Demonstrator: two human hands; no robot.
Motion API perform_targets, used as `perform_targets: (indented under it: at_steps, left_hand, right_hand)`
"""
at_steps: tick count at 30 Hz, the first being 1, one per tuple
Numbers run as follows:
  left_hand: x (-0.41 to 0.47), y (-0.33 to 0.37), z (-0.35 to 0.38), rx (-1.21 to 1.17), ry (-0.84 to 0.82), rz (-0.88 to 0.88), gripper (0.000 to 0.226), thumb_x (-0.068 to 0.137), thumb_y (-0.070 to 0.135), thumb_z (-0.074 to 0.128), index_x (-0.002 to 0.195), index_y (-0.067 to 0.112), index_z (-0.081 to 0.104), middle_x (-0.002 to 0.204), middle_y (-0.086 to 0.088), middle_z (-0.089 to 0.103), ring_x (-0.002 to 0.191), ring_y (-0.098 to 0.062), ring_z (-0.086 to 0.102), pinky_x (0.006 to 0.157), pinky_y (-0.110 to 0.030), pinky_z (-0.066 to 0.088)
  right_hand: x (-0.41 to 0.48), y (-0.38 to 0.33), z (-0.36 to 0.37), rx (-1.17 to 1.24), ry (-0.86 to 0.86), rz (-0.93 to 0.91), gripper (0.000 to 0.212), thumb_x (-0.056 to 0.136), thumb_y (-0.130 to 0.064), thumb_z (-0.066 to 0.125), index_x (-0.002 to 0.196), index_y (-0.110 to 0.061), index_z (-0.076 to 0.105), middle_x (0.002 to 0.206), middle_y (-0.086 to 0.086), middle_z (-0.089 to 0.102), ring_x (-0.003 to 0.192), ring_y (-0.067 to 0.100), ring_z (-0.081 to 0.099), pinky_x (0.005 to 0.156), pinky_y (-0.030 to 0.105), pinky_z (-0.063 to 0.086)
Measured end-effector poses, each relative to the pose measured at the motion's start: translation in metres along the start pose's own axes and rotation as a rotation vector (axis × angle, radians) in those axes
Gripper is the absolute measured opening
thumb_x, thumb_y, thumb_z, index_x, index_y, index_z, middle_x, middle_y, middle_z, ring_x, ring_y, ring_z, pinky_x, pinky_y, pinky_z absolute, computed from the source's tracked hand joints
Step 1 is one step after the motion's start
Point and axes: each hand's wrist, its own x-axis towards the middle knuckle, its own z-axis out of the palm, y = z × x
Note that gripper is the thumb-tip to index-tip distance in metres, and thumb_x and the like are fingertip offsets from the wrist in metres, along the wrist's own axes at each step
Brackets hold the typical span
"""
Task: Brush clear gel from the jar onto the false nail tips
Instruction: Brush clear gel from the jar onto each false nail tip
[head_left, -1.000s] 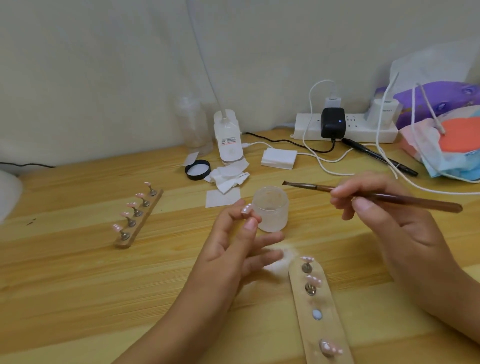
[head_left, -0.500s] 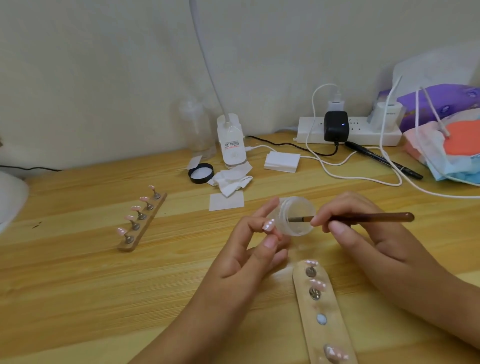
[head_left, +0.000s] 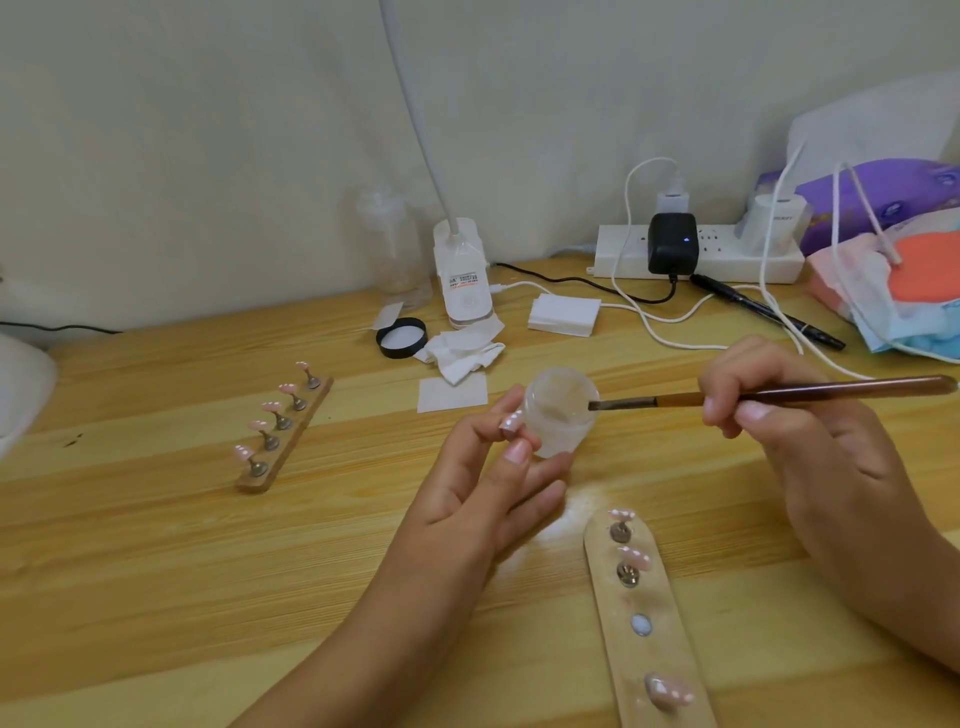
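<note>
Left grip (head_left: 483, 493) pinches pink false nail tip (head_left: 511, 420) and props frosted plastic jar (head_left: 558, 421) tilted, so right grip's (head_left: 810, 447) pinched brown wooden brush (head_left: 857, 388) reaches gel.

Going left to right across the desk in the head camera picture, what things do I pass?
First the wooden nail stand → black lid → lamp base → gel jar → black charger → right hand holding the brush.

Left hand (head_left: 467, 499) pinches nail tip (head_left: 511, 421), props tilted jar (head_left: 558, 415); right hand (head_left: 810, 441) holds brush (head_left: 675, 401) (tip in jar mouth).
</note>
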Motion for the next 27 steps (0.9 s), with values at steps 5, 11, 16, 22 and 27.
perform_targets:
  at_steps: [5,11,16,22,27]
  left_hand:
    - [0.0,0.0,-0.001,0.005,0.012,-0.026,0.01,0.084,0.031,0.059,0.087,0.031,0.068,0.137,0.023,0.053,0.113,-0.02,0.065,0.094,-0.028,0.053]
    - [-0.002,0.0,0.001,0.18,0.124,0.017,0.011,0.076,0.041,0.071,0.083,0.033,0.069,0.129,0.006,0.054,0.079,0.0,0.065,0.077,-0.02,0.052]
    - [-0.008,0.002,0.003,0.326,0.055,0.04,0.019,0.074,0.043,0.078,0.082,0.027,0.07,0.07,-0.003,0.048,0.057,-0.004,0.041,0.054,-0.01,0.037]
    - [-0.008,0.001,0.003,0.36,-0.013,0.079,0.008,0.081,0.021,0.073,0.083,0.029,0.073,0.081,0.007,0.069,0.071,0.0,0.058,0.065,-0.012,0.045]
    - [-0.008,0.001,0.005,0.368,0.002,0.074,0.005,0.076,0.026,0.069,0.079,0.03,0.07,0.076,0.015,0.068,0.071,0.001,0.059,0.064,-0.013,0.047]
  right_hand:
    - [0.001,0.003,-0.004,0.045,0.047,0.041,0.019,0.081,-0.023,0.042,0.075,-0.028,0.059,0.077,-0.011,0.052,0.077,0.01,0.046,0.074,0.017,0.04]
    - [0.004,0.011,-0.006,0.202,0.165,0.167,0.024,0.084,-0.031,0.051,0.086,-0.023,0.073,0.071,-0.003,0.058,0.072,0.011,0.053,0.07,0.017,0.047]
    - [0.006,0.012,-0.009,0.314,0.139,0.177,0.027,0.085,-0.027,0.052,0.093,-0.019,0.076,0.076,0.003,0.067,0.077,0.016,0.063,0.072,0.022,0.052]
    - [0.006,0.009,-0.008,0.395,0.032,0.159,0.022,0.082,-0.022,0.052,0.084,-0.022,0.074,0.079,0.0,0.065,0.074,0.015,0.061,0.071,0.021,0.051]
    - [0.006,0.008,-0.008,0.429,-0.018,0.203,0.02,0.075,-0.022,0.052,0.079,-0.021,0.072,0.074,0.0,0.062,0.068,0.014,0.06,0.068,0.019,0.051]
